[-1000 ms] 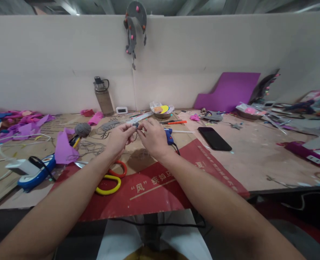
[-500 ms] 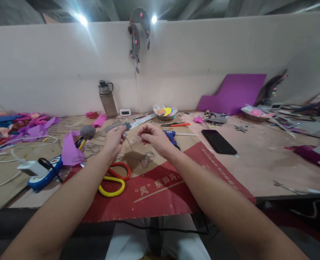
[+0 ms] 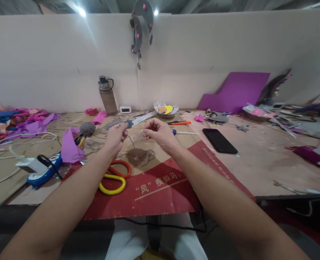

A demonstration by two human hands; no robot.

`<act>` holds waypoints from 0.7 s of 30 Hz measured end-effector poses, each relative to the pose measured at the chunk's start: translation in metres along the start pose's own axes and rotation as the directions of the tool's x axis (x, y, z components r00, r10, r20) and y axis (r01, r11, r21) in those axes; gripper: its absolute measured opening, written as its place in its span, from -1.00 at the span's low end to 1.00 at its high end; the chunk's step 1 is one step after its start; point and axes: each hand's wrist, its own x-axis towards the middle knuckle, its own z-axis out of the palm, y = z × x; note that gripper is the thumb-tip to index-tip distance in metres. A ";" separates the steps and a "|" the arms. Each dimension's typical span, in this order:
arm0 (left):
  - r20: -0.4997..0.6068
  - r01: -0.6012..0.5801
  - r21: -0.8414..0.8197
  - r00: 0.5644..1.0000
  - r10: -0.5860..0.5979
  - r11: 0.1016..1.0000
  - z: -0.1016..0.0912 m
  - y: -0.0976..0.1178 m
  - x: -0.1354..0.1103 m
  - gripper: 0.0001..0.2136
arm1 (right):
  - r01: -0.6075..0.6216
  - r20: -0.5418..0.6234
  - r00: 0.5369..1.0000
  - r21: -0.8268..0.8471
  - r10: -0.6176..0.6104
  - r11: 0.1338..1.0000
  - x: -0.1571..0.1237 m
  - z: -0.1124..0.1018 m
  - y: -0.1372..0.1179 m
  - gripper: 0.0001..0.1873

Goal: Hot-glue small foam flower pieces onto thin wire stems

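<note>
My left hand (image 3: 116, 136) is closed in a pinch on a small grey felt piece (image 3: 129, 123), whose tip shows past the fingers. Grey yarn (image 3: 134, 143) trails down from this hand to a loose tangle (image 3: 149, 155) on the cardboard. My right hand (image 3: 160, 133) is closed too, thumb against forefinger, at a wispy clear strand (image 3: 139, 135) that looks like stringy glue. Behind the right hand, a blue glue gun (image 3: 174, 132) is mostly hidden; its white stick points right. Scissors with red and yellow handles (image 3: 112, 184) lie below the left hand, blades covered by the forearm.
A grey yarn ball (image 3: 87, 129) and purple felt (image 3: 71, 148) lie left, near a blue power strip (image 3: 44, 173). A bottle (image 3: 108, 99) stands by the wall. Right of my hands are a black phone (image 3: 220, 141) and an orange cutter (image 3: 181, 122).
My right hand has moved slightly right and up, away from the left hand, and covers more of the glue gun. The clear strand shows more plainly. The camera has tilted slightly down.
</note>
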 end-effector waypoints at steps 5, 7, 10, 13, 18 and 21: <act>0.009 -0.008 -0.002 1.000 0.008 1.000 0.000 0.000 -0.001 -0.86 | 0.111 -0.060 0.991 -0.095 -0.117 0.989 0.004 -0.005 0.005 -0.87; 0.015 -0.016 -0.003 1.000 0.016 1.000 -0.001 0.000 0.000 -0.87 | 0.147 -0.080 0.985 -0.113 -0.156 0.983 0.005 -0.007 0.005 -0.88; 0.012 -0.026 -0.021 1.000 0.026 0.999 -0.001 -0.001 0.001 -0.86 | 0.169 -0.119 0.976 -0.097 -0.180 0.981 0.006 -0.008 0.001 -0.90; 0.006 -0.028 -0.038 1.000 0.029 0.999 -0.002 -0.001 0.002 -0.85 | 0.127 -0.134 0.982 -0.045 -0.132 0.991 0.006 -0.009 -0.004 -0.92; -0.006 -0.047 -0.045 0.999 0.046 0.998 -0.002 -0.002 0.004 -0.84 | 0.108 -0.024 0.994 -0.088 -0.110 0.990 0.005 -0.007 -0.008 -0.79; -0.010 -0.049 -0.035 0.999 0.048 0.998 -0.002 -0.001 0.004 -0.84 | 0.129 -0.057 0.989 -0.137 -0.138 0.982 0.005 -0.010 -0.010 -0.75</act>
